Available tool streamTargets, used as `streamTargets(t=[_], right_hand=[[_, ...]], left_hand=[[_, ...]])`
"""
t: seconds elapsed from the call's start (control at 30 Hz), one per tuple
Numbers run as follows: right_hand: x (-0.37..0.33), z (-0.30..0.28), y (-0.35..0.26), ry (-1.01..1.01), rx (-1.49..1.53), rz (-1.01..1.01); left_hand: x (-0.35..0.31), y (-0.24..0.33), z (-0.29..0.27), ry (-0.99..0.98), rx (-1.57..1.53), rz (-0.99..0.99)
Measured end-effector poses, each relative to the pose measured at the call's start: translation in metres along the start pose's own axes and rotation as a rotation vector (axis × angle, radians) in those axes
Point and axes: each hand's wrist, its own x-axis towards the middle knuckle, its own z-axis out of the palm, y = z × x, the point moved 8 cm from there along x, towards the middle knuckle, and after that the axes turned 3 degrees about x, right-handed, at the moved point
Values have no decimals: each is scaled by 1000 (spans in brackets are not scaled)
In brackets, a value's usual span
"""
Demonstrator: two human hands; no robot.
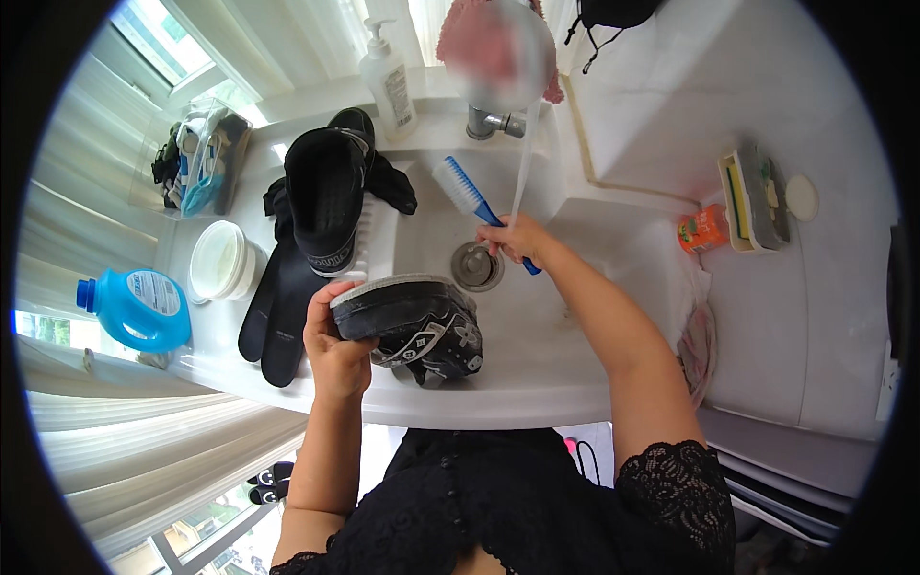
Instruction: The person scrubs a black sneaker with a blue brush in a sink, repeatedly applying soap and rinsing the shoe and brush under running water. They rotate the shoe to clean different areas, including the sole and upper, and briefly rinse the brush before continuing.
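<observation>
My left hand (337, 347) grips a black patterned shoe (422, 331) by one end, tilted on its side over the front of the white sink (546, 355). The shoe's pale sole edge faces up. In my right hand (517, 240) is a blue scrubbing brush (467, 187) with pale bristles, held by its handle above the drain (476, 265). A stream of water falls from the blurred faucet (497, 53) close to that hand. Another black shoe (331, 196) rests on the ridged washboard at the left, beside two black insoles (283, 311).
At the left are a blue detergent jug (144, 309), a white tub (222, 261) and a clear bin of items (198, 158). A pump bottle (386, 81) stands at the back. An orange container (702, 230) and a sponge holder (752, 201) are by the right wall.
</observation>
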Motion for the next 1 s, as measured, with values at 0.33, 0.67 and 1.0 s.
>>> streamTargets(t=[0.33,0.67,1.0], right_hand=[[6,31,-1,-302,261,126],[-55,-3,-69,-342,400,3],[-181,-73,-13,-280,28,280]], left_hand=[[-1,-2,-4,-3,11,27],[5,-13,1,-23,-2,-35],[8,-12,-4,-22,-67,-42]])
